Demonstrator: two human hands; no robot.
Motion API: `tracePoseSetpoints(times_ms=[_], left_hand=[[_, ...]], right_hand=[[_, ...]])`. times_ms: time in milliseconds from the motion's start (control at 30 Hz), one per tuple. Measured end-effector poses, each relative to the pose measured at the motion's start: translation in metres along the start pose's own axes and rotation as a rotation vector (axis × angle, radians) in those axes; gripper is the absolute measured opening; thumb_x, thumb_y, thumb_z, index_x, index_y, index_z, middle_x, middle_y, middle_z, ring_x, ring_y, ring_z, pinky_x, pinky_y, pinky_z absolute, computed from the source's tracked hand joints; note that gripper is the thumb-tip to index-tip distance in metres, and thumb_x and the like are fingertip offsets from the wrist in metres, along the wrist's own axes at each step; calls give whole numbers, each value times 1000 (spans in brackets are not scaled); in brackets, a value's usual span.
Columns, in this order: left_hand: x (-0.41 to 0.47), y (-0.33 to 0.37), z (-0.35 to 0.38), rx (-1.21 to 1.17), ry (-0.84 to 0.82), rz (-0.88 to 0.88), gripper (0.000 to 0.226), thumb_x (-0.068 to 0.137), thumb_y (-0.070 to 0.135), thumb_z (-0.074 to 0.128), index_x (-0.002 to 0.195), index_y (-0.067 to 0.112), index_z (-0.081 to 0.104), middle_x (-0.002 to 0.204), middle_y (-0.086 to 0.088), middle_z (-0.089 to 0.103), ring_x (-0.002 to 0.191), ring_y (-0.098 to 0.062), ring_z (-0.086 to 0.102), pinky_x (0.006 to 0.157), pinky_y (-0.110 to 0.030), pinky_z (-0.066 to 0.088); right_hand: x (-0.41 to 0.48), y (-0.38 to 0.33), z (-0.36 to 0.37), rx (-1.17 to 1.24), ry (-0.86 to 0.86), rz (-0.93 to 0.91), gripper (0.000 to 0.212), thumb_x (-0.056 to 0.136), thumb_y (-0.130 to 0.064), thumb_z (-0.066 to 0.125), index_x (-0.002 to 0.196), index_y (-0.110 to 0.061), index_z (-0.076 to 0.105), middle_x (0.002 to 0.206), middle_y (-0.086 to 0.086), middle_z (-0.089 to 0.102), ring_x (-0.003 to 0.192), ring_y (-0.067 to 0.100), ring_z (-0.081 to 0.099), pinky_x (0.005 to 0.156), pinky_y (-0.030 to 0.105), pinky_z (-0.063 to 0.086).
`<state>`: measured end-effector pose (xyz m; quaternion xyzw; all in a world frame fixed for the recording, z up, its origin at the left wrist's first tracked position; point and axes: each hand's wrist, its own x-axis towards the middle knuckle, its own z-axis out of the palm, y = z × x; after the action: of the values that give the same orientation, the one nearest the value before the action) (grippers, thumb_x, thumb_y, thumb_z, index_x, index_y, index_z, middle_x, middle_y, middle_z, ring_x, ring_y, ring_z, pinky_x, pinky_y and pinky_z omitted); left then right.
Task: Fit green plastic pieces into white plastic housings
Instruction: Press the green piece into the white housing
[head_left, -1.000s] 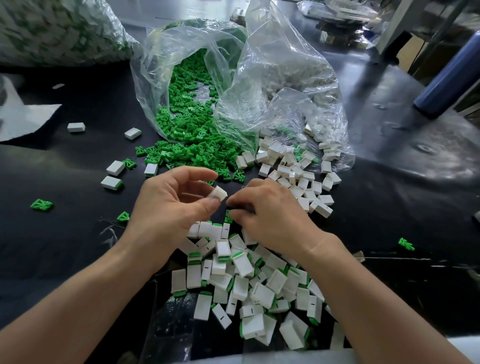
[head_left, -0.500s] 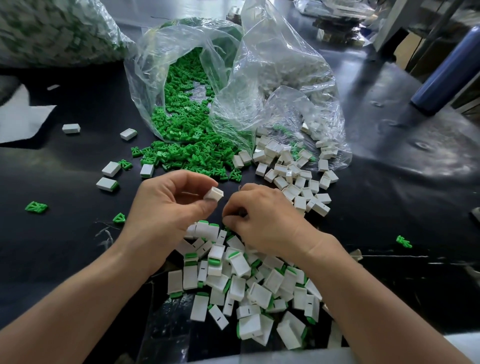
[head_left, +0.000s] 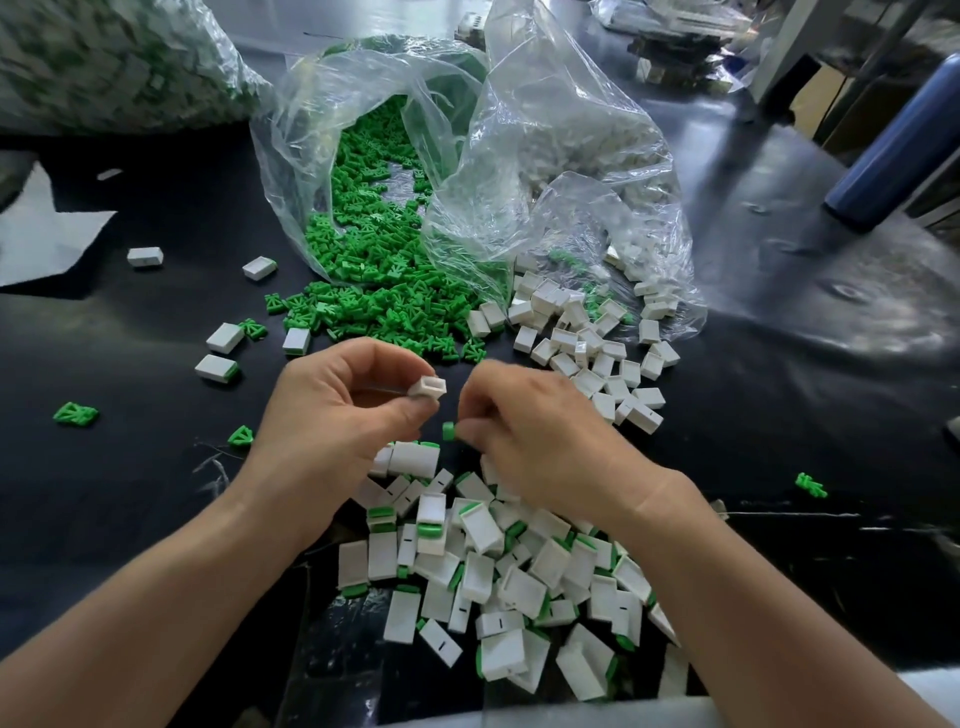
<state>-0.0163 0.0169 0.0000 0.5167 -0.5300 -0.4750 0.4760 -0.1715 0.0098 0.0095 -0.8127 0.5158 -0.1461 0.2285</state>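
At the far left of the black worktop (head_left: 130, 483) lies a white sheet (head_left: 47, 244), with a few stray white housings (head_left: 217, 368) and loose green pieces (head_left: 76, 414) scattered nearer in. The left hand (head_left: 332, 410) is curled, pinching an empty white housing (head_left: 427, 388) between thumb and fingertips, its open end turned toward the other hand. Just beside it, apart by a small gap, the right hand (head_left: 535, 431) is closed round a green piece (head_left: 448, 431) that pokes out from its fingertips, slightly lower than the housing. Behind the hands a clear bag (head_left: 363, 104) spills a heap of green pieces (head_left: 379, 291), and a second clear bag (head_left: 571, 171) to its right spills empty white housings (head_left: 587, 343). Below the hands, partly hidden by the wrists, sits a pile of finished housings (head_left: 493, 561) with green showing at their ends. A dark blue cylinder (head_left: 893, 150) stands far right.
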Motion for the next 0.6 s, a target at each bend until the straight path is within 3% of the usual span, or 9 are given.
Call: tracePoseSetpoints(times_ms=[100, 200, 333, 433, 600], left_hand=[[0, 1, 0, -8, 1, -8, 23, 71, -1, 73, 65, 21, 69, 66, 3, 70, 58, -5, 62, 56, -15, 51], [-1, 2, 1, -16, -14, -23, 23, 71, -2, 72, 67, 20, 69, 65, 2, 70, 57, -5, 61, 54, -14, 50], [-1, 3, 1, -24, -37, -37, 19, 70, 1, 72, 69, 20, 71, 66, 1, 71, 60, -10, 64, 52, -15, 49], [-1, 3, 1, -20, -46, -43, 19, 70, 2, 72, 72, 21, 71, 64, 2, 70, 55, -5, 61, 50, -14, 48], [-2, 3, 2, -5, -69, -52, 17, 71, 1, 71, 75, 18, 71, 60, 3, 69, 48, 1, 55, 49, -12, 46]], right_hand=[[1, 5, -8, 252, 183, 48, 17, 88, -16, 58, 77, -22, 47, 67, -10, 49, 63, 5, 45, 61, 24, 39], [1, 6, -9, 382, 307, 39, 29, 85, -10, 62, 71, -30, 46, 66, -13, 50, 62, 0, 47, 59, 13, 39], [1, 3, -5, 372, 266, 15, 27, 85, -10, 62, 73, -27, 46, 65, -13, 49, 61, 0, 45, 60, 15, 39], [1, 1, -4, 339, 209, -4, 18, 86, -9, 61, 77, -19, 49, 67, -10, 49, 62, 5, 44, 61, 23, 40], [-1, 0, -5, 273, 154, -20, 17, 87, -11, 59, 79, -20, 47, 66, -9, 48, 63, 12, 44, 62, 30, 39]])
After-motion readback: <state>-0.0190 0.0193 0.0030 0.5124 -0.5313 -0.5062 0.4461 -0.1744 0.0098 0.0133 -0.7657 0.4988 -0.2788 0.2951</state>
